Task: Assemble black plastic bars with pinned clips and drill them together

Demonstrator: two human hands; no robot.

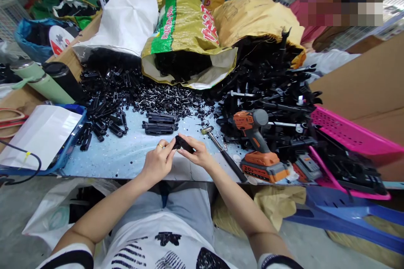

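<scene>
Both of my hands meet over the near edge of the pale blue table [126, 155]. My left hand [158, 162], with a ring on one finger, pinches one end of a small black plastic part [183, 144]. My right hand [197, 153] grips the other end of the same part with its fingers closed. A stack of similar black parts [160, 123] lies just behind my hands. A small hammer [221, 147] lies to the right of my right hand.
An orange cordless drill [259, 147] stands at the right beside a big heap of black plastic parts [271, 88]. Open sacks [186, 29] spill parts at the back. A pink basket [347, 151] sits at far right; a blue tray with white sheet [41, 134] and bottles [41, 80] at left.
</scene>
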